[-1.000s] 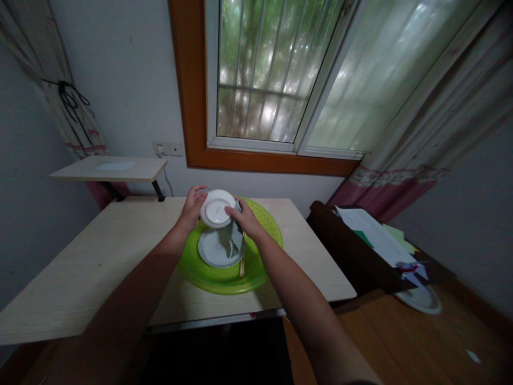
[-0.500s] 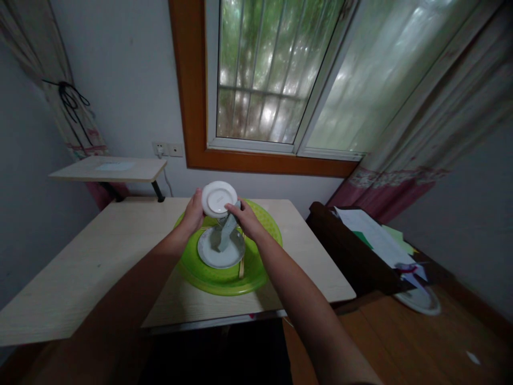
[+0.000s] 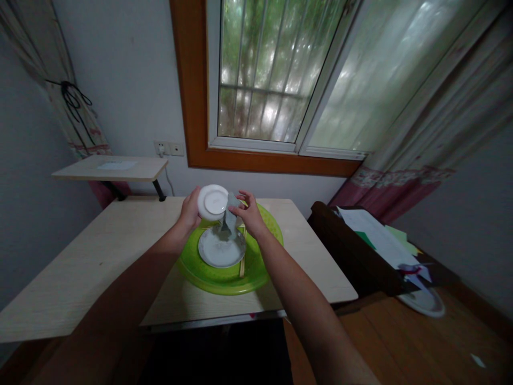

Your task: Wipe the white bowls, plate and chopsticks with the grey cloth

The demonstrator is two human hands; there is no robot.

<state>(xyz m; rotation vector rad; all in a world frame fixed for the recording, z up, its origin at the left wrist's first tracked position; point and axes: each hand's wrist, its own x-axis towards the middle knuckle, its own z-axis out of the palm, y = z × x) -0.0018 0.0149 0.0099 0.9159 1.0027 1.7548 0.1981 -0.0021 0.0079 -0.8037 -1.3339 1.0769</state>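
Note:
My left hand [image 3: 189, 209] grips a small white bowl [image 3: 212, 202], held tilted on its side above a green plastic basin [image 3: 256, 270]. Its underside faces me. My right hand [image 3: 250, 214] pinches a grey-blue cloth [image 3: 229, 216] that hangs down beside the bowl's right edge. In the basin lies a white plate [image 3: 222, 251] directly under the cloth. A pair of wooden chopsticks [image 3: 242, 256] lies along the plate's right side.
The basin stands on a light wooden table [image 3: 92, 262] below a window [image 3: 264, 75]. A small raised shelf [image 3: 110, 168] is at the back left. A dark chair [image 3: 356, 256] with papers [image 3: 377, 235] stands to the right. A white dish [image 3: 425, 300] lies on the wooden floor.
The bowl has turned and shifted slightly left in my left hand. My right hand has lifted off the bowl's face and now holds the cloth beside its right edge.

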